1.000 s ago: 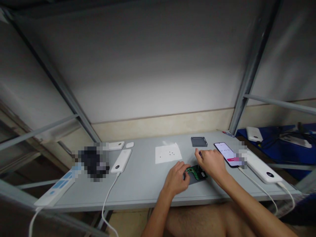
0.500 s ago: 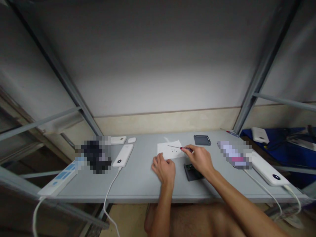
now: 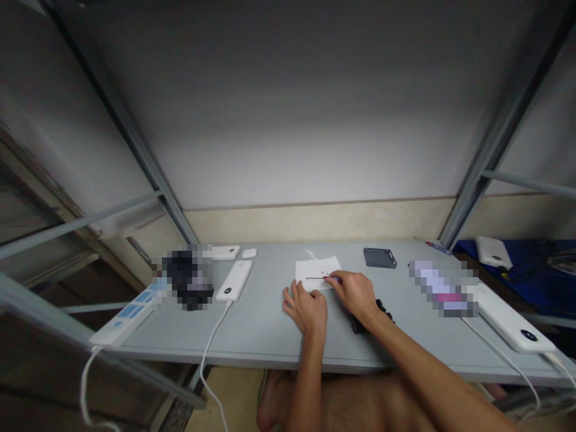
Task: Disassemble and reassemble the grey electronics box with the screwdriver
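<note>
Slim precision screwdriver [image 3: 333, 279] with thin dark shaft and reddish-purple handle: held nearly level over a white paper sheet [image 3: 317, 271], shaft across the sheet's middle, handle at its right edge. Right hand [image 3: 355, 294]: fingers [image 3: 338, 279] curled and closed on the handle, pinching it, exact finger placement partly hidden by the hand's own back. Left hand [image 3: 305, 309]: open and palm down on the grey tabletop [image 3: 265, 330], fingers [image 3: 290, 297] spread, fingertips at the sheet's lower left corner, nothing held. Handling, as judged: screwdriver light and stiff, best taken by the handle, with the thin shaft a poor place for grip; paper light and soft, prone to sliding. Tiny dark specks [image 3: 324, 273] on the sheet, probably small screws, likely light and easily scattered; too small to identify with certainty, some close beside the shaft. Nearby: dark grey rectangular tray [image 3: 380, 258] beyond the right hand; black object [image 3: 366, 318] beneath the right forearm, mostly hidden, its form hard to make out. Further along the table: white power bank [image 3: 234, 281] with white cable, at left; larger white power bank [image 3: 513, 324], at right. Two pixelated objects [image 3: 186, 279] [image 3: 443, 288], unidentifiable. Table's right end and the bank's cable partly cut off by the frame edge.
</note>
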`<move>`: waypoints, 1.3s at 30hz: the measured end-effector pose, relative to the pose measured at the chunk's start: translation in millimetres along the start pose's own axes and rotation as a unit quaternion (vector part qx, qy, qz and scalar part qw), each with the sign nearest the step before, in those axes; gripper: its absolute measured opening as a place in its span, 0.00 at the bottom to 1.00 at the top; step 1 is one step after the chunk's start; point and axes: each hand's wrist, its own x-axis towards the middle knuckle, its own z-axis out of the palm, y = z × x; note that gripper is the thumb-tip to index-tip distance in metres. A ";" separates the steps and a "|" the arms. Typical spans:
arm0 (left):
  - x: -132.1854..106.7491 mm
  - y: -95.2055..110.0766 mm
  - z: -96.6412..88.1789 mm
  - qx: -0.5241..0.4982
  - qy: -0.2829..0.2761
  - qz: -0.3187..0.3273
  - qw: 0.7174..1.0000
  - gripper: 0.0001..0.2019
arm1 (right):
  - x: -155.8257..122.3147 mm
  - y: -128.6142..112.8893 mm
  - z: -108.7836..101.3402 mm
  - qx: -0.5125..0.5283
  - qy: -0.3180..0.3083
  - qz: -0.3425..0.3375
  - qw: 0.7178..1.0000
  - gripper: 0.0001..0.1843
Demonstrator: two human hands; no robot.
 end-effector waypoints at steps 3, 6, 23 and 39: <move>0.8 1.6 -0.8 -0.008 0.014 -0.018 1.000 0.22 | -4.6 5.1 -3.8 0.031 0.026 0.003 0.999 0.24; 0.7 2.2 -1.0 -0.016 0.031 -0.020 0.999 0.18 | -10.6 10.2 -8.9 0.048 0.040 0.000 0.998 0.22; -0.8 -5.2 2.7 -0.126 0.015 0.070 0.990 0.08 | -26.3 35.6 -23.5 0.081 0.052 -0.004 0.995 0.18; 0.9 -2.0 -0.8 -0.114 0.020 0.043 0.992 0.06 | -28.6 42.1 -19.3 0.091 0.052 -0.001 0.995 0.18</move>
